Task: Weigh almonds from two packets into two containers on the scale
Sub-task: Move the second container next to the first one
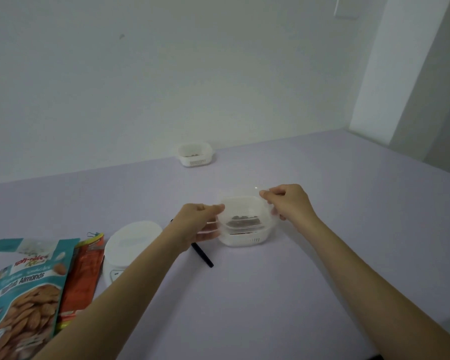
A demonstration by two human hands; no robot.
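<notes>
Translucent plastic container (246, 231) — glossy foil packets (24, 294) — smooth matt table (270, 294)

A smooth, pale lilac worktop (322, 203) fills the lower half of the view and runs back to meet a plain off-white painted wall (166, 87). The wall carries one small dark mark (122, 36) high on its left side and a white rectangular plate (347, 7), cut off by the top edge, on the right. At the right a white squared pillar (390, 74) stands out from the wall, its base meeting the far corner of the worktop. Beside it, a grey, shaded wall face (447, 100) runs toward the camera. Light is soft and even, brightest on the pillar's front, with only faint shadows across the worktop.
</notes>
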